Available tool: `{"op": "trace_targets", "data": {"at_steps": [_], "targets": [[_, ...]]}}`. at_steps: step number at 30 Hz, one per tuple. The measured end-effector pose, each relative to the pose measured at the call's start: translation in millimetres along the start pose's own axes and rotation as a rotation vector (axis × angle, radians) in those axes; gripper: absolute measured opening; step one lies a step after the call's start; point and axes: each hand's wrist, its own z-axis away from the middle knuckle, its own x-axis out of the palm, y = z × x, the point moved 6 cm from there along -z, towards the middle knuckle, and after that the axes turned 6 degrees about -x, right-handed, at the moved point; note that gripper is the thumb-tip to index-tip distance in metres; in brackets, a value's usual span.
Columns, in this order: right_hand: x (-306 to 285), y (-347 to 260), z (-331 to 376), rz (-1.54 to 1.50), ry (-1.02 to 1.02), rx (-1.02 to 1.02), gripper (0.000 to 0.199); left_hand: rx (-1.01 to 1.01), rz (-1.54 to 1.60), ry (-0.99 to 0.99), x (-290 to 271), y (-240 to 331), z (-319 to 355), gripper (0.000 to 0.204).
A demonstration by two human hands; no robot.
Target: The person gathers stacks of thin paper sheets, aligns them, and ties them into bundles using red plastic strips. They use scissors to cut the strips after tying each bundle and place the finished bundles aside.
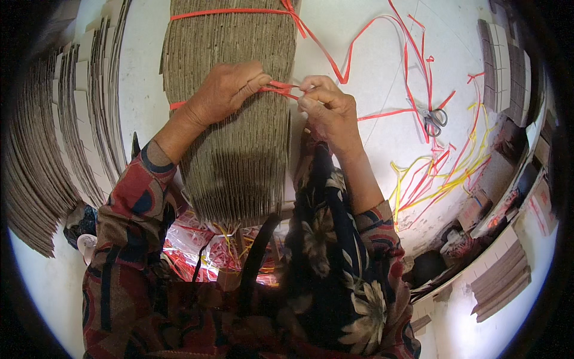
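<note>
L hand [236,90] n R hand [329,110] both got their grip pinched on red strap [281,85], over R edge of cardboard stack [233,143]; scissors [434,121] further R on white tabletop [341,36].

L hand [229,91] back up, R hand [335,113] nr it, fingers [321,96] pinched, forearms [174,135] angled in

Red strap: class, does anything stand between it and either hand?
Nothing visible does. The left hand and right hand both pinch the red strap near the right side of the stack. The scissors lie off to the right.
</note>
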Motion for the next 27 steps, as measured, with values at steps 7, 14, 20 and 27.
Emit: {"op": "trace_targets", "data": {"at_steps": [7, 14, 20, 27], "targets": [[24, 13, -6, -0.811, 0.115, 0.340, 0.027, -0.006, 0.078, 0.034, -2, -3, 2, 0.027], [14, 13, -15, -0.454, 0.024, 0.317, 0.027, -0.060, 0.099, -0.014, -8, -4, -2, 0.027], [9, 19, -13, -0.307, 0.061, 0.316, 0.029, -0.091, 0.248, -0.026, -7, -9, -4, 0.033], [7, 17, -9, -0.324, 0.114, 0.300, 0.030, -0.134, 0.413, -0.061, -6, -16, -6, 0.036]]}}
